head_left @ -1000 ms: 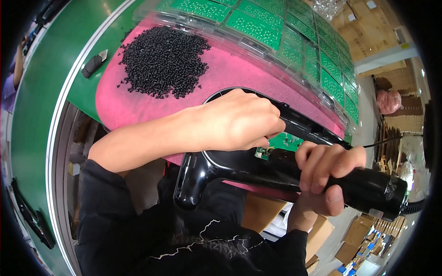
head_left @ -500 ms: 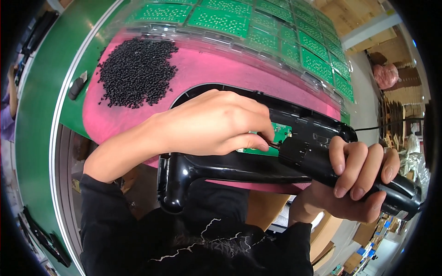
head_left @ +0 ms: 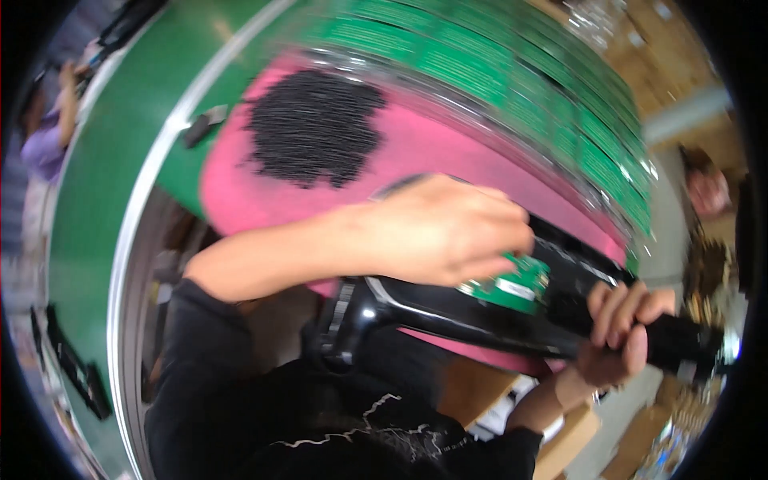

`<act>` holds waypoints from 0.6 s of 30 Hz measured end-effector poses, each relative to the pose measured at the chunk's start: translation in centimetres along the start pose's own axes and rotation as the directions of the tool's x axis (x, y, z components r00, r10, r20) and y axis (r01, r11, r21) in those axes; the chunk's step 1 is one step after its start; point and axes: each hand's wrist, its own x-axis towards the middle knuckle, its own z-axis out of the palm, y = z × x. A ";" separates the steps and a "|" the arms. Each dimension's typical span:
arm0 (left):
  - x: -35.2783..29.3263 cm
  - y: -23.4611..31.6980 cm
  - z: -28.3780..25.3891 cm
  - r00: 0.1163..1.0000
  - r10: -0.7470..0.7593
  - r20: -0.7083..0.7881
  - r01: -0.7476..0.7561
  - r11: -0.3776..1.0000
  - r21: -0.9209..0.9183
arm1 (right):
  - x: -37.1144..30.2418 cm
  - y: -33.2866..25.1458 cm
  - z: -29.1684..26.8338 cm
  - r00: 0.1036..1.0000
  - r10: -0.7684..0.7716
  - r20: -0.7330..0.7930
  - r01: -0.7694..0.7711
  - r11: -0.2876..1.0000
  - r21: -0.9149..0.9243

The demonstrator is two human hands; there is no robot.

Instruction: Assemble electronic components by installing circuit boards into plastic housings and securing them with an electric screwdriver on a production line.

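My right hand (head_left: 620,328) is wrapped around a black electric screwdriver (head_left: 676,344), its front end lying over the right part of a black plastic housing (head_left: 448,322). A green circuit board (head_left: 516,290) sits inside this housing. Over the board's left side my left hand (head_left: 456,228) is closed, the fingers curled down and pinched together. Blur and the hand itself hide whatever is between those fingertips. Up and left of the housing, a pile of small black screws (head_left: 312,128) rests on a pink mat (head_left: 228,188).
Clear plastic trays of green circuit boards (head_left: 448,48) line the mat's far side. A small black object (head_left: 200,128) lies on the green bench (head_left: 96,200) near its metal edge strip (head_left: 152,168). At far left is another person in a purple sleeve (head_left: 48,152). Cardboard stands at right.
The view has shifted, so the bench scene sits farther right and is blurred. My left fingers have come away from the screwdriver's tip, and the board shows between them.
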 end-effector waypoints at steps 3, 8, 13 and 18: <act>-0.1 0.1 0.0 0.999 0.038 -0.021 -0.038 0.999 0.001 | -0.6 0.1 -0.4 0.999 0.038 0.008 -0.037 0.997 -0.064; 0.6 -0.6 0.0 0.981 0.040 -0.188 -0.011 0.988 0.153 | 0.1 -0.1 1.8 0.999 0.004 0.053 0.000 0.998 -0.062; -0.5 -2.7 0.9 0.984 -0.177 -0.007 0.171 0.937 0.303 | -0.5 -0.2 2.4 0.999 0.031 0.018 -0.029 0.995 -0.091; -0.1 -4.6 1.9 0.991 -0.133 0.004 0.124 0.934 0.336 | -0.6 1.5 -4.8 0.987 -0.043 0.156 0.042 0.999 0.012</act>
